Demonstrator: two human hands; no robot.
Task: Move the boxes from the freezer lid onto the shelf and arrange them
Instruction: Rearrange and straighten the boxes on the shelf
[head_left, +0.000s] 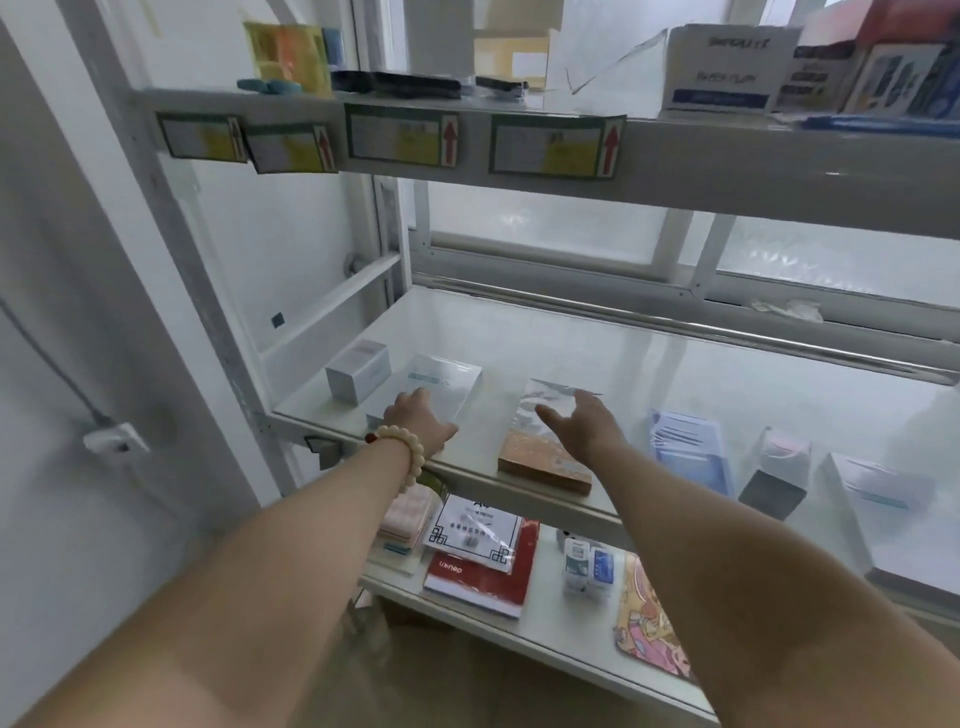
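Resting on a flat white box (441, 387), left hand (415, 421) spread; right hand (582, 421) open above a brown box (545, 460).

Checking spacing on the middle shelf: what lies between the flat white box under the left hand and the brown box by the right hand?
Nothing: the head view shows bare shelf between the flat white box and brown box.

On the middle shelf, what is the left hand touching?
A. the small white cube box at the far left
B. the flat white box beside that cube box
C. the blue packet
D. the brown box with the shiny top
B: the left hand rests on the near end of the flat white box, while the right hand is over the brown box.
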